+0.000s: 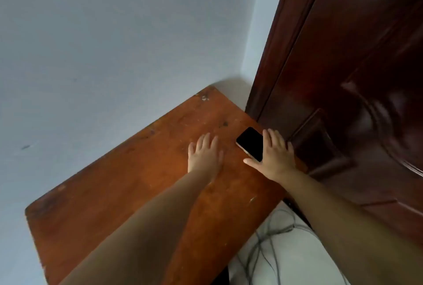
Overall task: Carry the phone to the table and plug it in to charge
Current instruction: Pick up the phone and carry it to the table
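Observation:
A black-screened phone (250, 143) with a pale edge lies face up near the right edge of a worn orange-brown wooden table (128, 184). My right hand (273, 155) rests flat beside it, fingers along its right side and thumb under its near end. I cannot tell whether the hand grips it. My left hand (204, 154) lies flat on the table to the phone's left, fingers spread, holding nothing. No charger plug shows on the table.
A dark red-brown wooden door (343, 79) stands right beside the table's right edge. A pale blue wall (114, 44) runs behind and to the left. Thin dark cables (272, 236) trail over the white floor below the table's near right corner.

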Motion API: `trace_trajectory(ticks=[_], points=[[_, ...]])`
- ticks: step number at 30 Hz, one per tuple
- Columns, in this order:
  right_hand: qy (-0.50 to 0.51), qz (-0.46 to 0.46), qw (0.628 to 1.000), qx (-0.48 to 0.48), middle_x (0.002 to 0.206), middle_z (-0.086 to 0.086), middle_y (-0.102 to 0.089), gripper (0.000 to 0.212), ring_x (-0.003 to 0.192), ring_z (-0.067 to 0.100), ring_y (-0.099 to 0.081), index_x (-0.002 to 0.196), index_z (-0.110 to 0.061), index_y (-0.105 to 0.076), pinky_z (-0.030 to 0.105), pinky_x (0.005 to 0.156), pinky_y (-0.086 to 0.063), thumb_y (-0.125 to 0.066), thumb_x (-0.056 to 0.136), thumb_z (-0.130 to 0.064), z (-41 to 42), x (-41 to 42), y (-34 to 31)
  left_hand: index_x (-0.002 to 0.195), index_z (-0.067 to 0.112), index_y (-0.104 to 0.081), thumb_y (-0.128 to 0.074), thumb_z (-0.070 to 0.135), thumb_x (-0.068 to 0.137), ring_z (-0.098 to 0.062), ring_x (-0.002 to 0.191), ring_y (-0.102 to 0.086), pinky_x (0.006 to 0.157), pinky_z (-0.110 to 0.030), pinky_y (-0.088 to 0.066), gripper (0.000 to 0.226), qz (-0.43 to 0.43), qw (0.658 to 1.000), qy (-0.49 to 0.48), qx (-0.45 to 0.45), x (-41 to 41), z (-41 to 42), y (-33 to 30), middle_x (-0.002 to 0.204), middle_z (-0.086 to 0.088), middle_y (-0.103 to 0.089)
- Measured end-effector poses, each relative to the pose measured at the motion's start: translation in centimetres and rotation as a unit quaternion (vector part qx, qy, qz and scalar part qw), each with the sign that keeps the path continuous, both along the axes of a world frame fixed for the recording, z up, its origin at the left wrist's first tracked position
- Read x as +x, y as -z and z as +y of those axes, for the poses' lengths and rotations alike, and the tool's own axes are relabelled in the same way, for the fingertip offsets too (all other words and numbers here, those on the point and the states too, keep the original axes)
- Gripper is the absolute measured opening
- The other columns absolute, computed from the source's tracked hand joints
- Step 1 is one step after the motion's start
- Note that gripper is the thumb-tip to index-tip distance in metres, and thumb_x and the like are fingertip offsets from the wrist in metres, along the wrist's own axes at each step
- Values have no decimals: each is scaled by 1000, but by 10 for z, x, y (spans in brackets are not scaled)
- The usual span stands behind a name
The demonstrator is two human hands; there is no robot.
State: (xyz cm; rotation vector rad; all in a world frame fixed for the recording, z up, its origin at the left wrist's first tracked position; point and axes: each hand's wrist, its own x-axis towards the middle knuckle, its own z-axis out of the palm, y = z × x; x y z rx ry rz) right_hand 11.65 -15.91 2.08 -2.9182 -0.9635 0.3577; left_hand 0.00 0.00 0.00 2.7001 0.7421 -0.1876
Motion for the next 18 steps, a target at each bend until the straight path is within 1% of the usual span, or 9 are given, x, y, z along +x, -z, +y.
trace_trajectory(ticks=[1,3,5,7,10,12,14,18], points=[[28,26,999,-10,158,9,-14,115,145,25,-9,148,-12,-7,55,112,-18,-50,65,-79,2,5,6,147,23,-15,-19,46,99,-25,146,-5,117,-50,-4,54,13,1000,-3,12,4,2,7,159,-6,-14],[70,50,996,-2,157,11,-15,122,144,28,-12,147,-9,-8,54,112,-19,-54,60,-80,1,11,14,148,24,-8,-10,49,97,-23,146,3,116,-50,4,57,15,999,-6,48,6,3,20,160,-4,-8],[88,63,994,16,154,13,-21,120,140,31,-21,146,-8,-12,52,110,-23,-57,60,-78,-2,17,20,148,25,-5,-1,51,94,-22,146,6,115,-50,9,60,5,997,-4,71,4,2,29,160,-2,-6],[85,68,994,33,149,15,-30,113,135,33,-31,144,-8,-20,52,105,-30,-61,62,-74,-3,24,21,148,25,-5,3,52,92,-22,146,6,114,-50,9,62,-3,997,-4,78,7,1,34,160,-2,-7],[82,66,992,64,132,16,-47,96,120,33,-46,135,-9,-36,49,95,-41,-67,64,-66,-6,36,17,148,26,-4,4,52,92,-22,145,7,115,-51,9,62,-4,997,-6,77,8,2,36,160,-2,-7],[78,73,991,75,123,15,-52,88,111,32,-53,127,-8,-43,46,88,-47,-69,64,-63,-7,42,14,148,26,-4,6,52,91,-22,145,7,115,-51,8,63,-4,997,-6,77,8,1,34,160,-2,-6],[68,69,992,77,117,16,-55,83,105,33,-56,122,-6,-46,45,83,-50,-70,65,-60,-7,47,9,148,26,-3,5,52,91,-22,146,6,116,-51,7,63,1,997,-6,77,7,1,33,160,-2,-6],[33,-15,997,69,111,15,-55,82,100,32,-56,118,-5,-46,43,79,-50,-72,63,-60,-5,57,-10,148,25,-3,-5,50,95,-24,146,5,114,-51,7,59,25,997,-1,67,11,2,26,160,-3,-5]])
